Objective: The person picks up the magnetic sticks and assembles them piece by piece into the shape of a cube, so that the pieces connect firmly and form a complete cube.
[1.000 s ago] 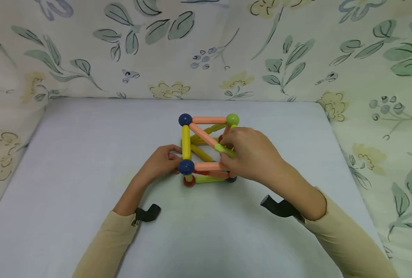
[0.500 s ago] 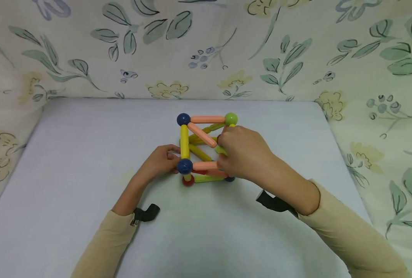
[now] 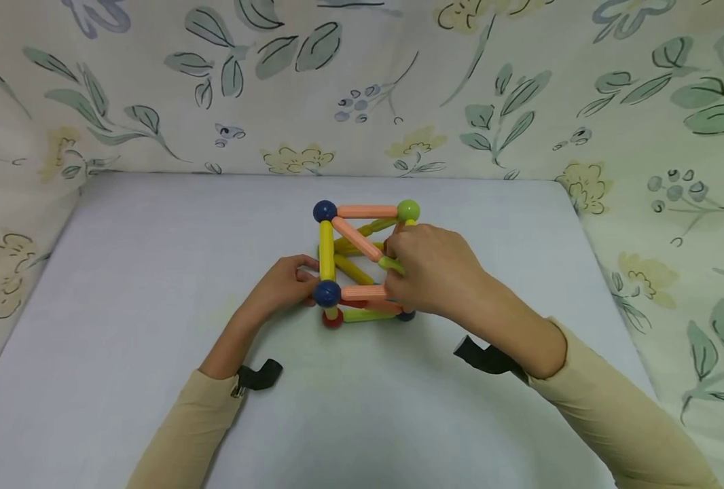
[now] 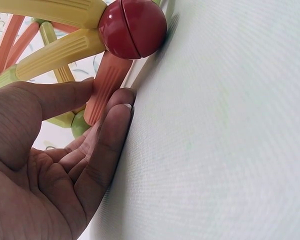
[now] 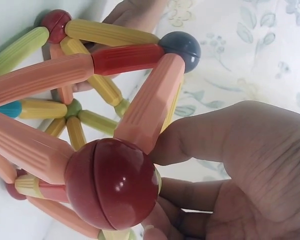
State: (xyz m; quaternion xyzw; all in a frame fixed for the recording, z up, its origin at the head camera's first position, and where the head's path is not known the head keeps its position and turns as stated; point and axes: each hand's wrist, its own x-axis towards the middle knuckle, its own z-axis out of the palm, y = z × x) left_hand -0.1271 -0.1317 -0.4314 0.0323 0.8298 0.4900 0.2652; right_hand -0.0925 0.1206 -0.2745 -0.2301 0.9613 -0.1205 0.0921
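Note:
A box-like frame of magnetic rods and balls stands on the white table, with dark blue balls (image 3: 324, 211) and a lime ball (image 3: 408, 210) on top. My left hand (image 3: 284, 282) is at its lower left. In the left wrist view, thumb and fingers pinch a salmon magnetic rod (image 4: 108, 82) just below a red ball (image 4: 133, 27). At the frame's right side, my right hand (image 3: 438, 268) pinches a yellow-green rod (image 3: 391, 265) in line with the diagonal salmon rod (image 3: 357, 238). Its fingertips are partly hidden behind a red ball (image 5: 112, 184) in the right wrist view.
Behind the frame, the white table (image 3: 203, 210) meets a floral cloth (image 3: 350, 61), which also hangs at both sides. A black strap piece (image 3: 261, 374) sits at the left wrist, and another black strap piece (image 3: 487, 358) at the right.
My right hand has shifted slightly left and covers more of the yellow-green rod. Half a second ago a small gap showed between that rod and the diagonal; now they meet. My left hand stays put.

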